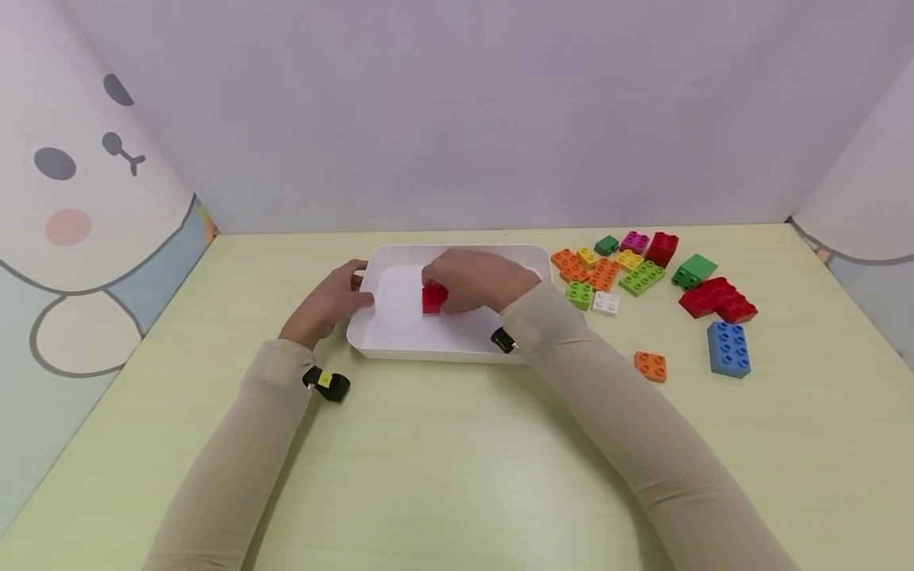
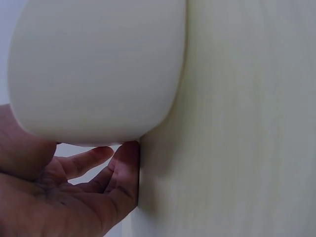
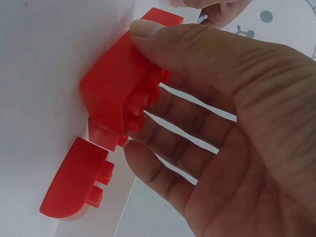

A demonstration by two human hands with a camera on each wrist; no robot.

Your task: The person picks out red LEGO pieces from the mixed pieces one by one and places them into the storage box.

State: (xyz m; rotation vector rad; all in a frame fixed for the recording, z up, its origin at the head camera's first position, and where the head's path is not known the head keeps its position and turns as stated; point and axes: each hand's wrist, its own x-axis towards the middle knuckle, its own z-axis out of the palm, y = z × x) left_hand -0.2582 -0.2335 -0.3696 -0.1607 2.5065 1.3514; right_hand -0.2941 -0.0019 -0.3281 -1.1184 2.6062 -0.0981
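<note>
The right hand [image 1: 477, 279] pinches a red toy brick [image 3: 109, 81] in the white tray [image 1: 428, 355], near a rounded red brick [image 3: 74, 180]; the left hand [image 1: 328, 301] grips its rim. Coloured bricks [image 1: 643, 277] lie right; a sleeve [image 1: 628, 428] hides one corner.

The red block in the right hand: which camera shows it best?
The right wrist view: the red block appears large there, with several bumps visible. The head view shows only part, the right hand covering the rest. The left wrist view shows none.

White tray [image 1: 378, 331], 1; bricks [image 1: 643, 278], by colour.
Blue [image 1: 729, 350], 1; white [image 1: 605, 304], 1; magenta [image 1: 634, 243], 1; yellow [image 1: 631, 261], 2; lime [image 1: 580, 296], 2; dark green [image 1: 607, 247], 2; red [image 1: 432, 300], orange [image 1: 650, 366]: overlapping, count unclear.
</note>
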